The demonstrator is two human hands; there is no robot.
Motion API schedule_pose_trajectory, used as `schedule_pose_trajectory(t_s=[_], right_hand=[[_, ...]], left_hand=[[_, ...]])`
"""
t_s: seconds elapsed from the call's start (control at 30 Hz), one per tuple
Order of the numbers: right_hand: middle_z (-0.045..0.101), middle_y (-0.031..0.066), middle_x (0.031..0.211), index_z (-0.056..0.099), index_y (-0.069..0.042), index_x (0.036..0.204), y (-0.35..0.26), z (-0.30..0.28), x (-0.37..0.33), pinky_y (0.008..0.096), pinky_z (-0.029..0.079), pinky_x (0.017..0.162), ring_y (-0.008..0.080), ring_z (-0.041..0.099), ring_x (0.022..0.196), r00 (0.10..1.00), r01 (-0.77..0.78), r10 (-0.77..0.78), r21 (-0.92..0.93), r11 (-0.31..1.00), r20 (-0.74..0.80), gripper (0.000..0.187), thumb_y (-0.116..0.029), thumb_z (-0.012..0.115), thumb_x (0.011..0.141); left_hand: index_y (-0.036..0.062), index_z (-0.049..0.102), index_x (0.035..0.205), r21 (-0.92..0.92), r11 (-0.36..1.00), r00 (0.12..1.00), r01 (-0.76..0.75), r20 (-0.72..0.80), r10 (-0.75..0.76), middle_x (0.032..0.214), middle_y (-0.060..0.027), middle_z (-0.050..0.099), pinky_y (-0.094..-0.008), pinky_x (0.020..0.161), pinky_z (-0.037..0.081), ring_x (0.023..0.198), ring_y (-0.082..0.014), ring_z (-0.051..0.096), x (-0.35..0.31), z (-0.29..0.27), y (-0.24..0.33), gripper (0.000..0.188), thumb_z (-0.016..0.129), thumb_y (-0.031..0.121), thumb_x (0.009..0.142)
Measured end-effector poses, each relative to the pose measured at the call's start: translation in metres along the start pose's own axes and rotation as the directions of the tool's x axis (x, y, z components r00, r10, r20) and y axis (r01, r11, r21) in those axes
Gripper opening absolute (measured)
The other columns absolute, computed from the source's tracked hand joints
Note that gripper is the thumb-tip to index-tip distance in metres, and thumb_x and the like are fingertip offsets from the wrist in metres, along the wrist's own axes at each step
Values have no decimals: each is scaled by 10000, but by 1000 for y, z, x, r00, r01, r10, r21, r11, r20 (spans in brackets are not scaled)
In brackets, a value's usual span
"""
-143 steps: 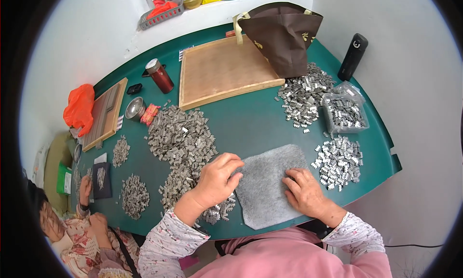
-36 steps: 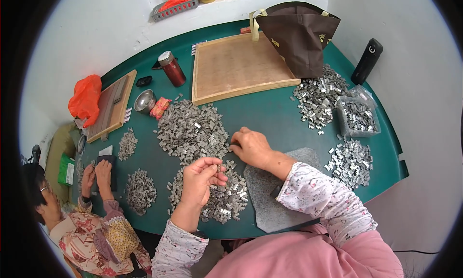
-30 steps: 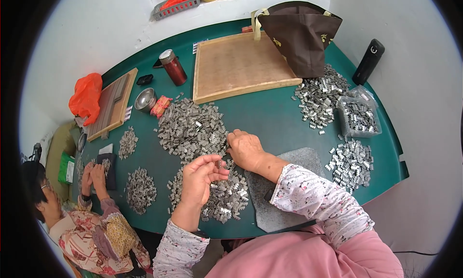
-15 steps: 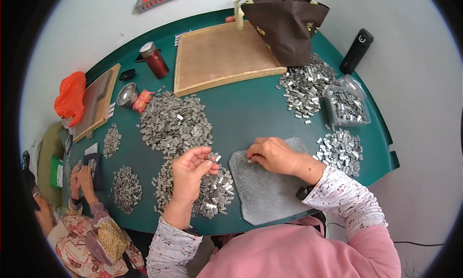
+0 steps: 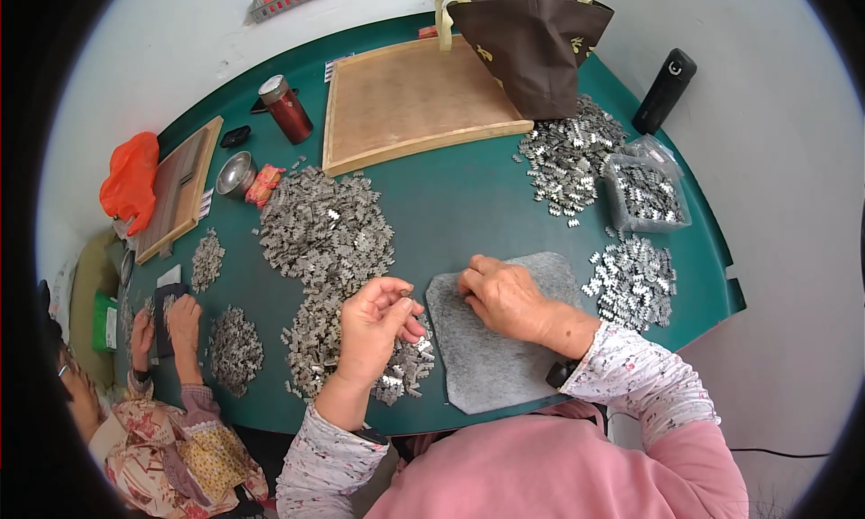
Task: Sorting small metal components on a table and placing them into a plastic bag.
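Note:
My left hand (image 5: 371, 334) is raised over the near edge of a pile of small toothed grey metal pieces (image 5: 326, 339). Its thumb and fingers are closed, and a bit of one small metal piece (image 5: 406, 293) shows at the fingertips. Knuckles up, my right hand (image 5: 509, 298) rests on a grey felt mat (image 5: 487, 375). Its fingers are curled together near the mat's upper left part, and whatever they hold is hidden beneath them. Shinier pieces (image 5: 404, 375) lie between my left hand and the mat.
More metal pieces lie in heaps (image 5: 633, 283), beside a clear plastic tub (image 5: 651, 223). Behind are a wooden tray (image 5: 423, 100), a brown bag (image 5: 532, 50), a red flask (image 5: 290, 113), a steel bowl (image 5: 236, 175) and a black bottle (image 5: 665, 91). At left, a co-worker's hands (image 5: 185, 325) work over a dark pad.
My left hand has moved slightly right, and fewer pieces show at its fingertips. My right hand has shifted a little left on the mat. The co-worker's hands have moved apart.

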State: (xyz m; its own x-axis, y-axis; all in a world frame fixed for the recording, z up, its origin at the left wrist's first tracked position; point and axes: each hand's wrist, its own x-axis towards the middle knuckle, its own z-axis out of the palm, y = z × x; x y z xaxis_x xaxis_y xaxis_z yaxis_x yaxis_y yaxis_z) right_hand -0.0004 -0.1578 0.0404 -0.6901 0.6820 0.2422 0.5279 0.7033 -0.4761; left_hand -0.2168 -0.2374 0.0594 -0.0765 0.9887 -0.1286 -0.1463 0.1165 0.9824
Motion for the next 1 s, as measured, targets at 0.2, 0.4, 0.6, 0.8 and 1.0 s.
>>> schedule_pose_trajectory(t_s=[0.2,0.4,0.6,0.8,1.0], right_hand=[[594,101,929,631,-60,882,2,-7,1,424,523,745,321,625,885,997,56,-59,86,995,41,137,-4,673,765],[612,136,966,661,-46,870,19,-20,-4,433,519,764,344,619,930,990,138,-137,119,983,-14,119,-12,627,761],[618,137,934,656,-41,861,1,-16,-10,427,522,744,329,625,912,989,-144,145,-21,989,23,95,-92,680,784],[598,142,824,632,-30,869,-15,5,-10,436,524,715,332,632,837,996,16,-32,-182,983,-86,137,-105,698,776],[634,134,852,621,-19,924,-20,-11,-2,403,529,682,296,661,761,996,-42,68,402,915,-49,149,-63,696,803]], left_hand=[[-21,600,1088,-131,991,1000,31,3,-31,890,-144,677,-277,549,584,655,-185,691,-5,0,-2,152,559,3,943],[-25,603,1078,-139,988,998,62,-15,-64,886,-148,673,-289,559,588,657,-202,695,-5,3,1,146,545,7,947],[-25,606,1070,-122,991,999,46,-5,-47,883,-147,674,-285,549,589,652,-196,696,-3,3,-4,140,550,1,944],[-39,601,1064,-34,998,999,49,16,-48,880,-137,671,-275,564,591,665,-181,693,-2,12,-6,124,547,-1,959],[-42,603,1057,41,999,997,28,66,-31,856,-128,669,-265,548,581,654,-165,682,-4,22,-8,117,561,-3,955]])
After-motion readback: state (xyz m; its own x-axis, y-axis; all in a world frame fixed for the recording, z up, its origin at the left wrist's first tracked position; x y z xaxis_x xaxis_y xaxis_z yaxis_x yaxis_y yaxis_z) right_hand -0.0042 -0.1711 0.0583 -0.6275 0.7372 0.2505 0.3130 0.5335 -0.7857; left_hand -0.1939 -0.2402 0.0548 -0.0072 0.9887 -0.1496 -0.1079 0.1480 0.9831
